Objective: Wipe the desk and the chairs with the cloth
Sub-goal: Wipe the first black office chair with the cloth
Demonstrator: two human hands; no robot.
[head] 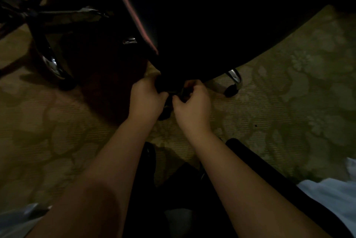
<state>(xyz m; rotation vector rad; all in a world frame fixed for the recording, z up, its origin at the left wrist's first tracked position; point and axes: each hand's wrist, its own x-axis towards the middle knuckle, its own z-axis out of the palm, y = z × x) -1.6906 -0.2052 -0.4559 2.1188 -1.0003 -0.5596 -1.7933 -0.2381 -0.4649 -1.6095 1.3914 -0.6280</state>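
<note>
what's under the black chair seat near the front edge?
A chrome leg with a black castor shows at the right. A second castor shows between the left hand and right hand, on patterned carpet. The seat covers the rest of the base.

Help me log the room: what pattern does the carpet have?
The carpet has an olive-beige floral pattern; head view.
</note>
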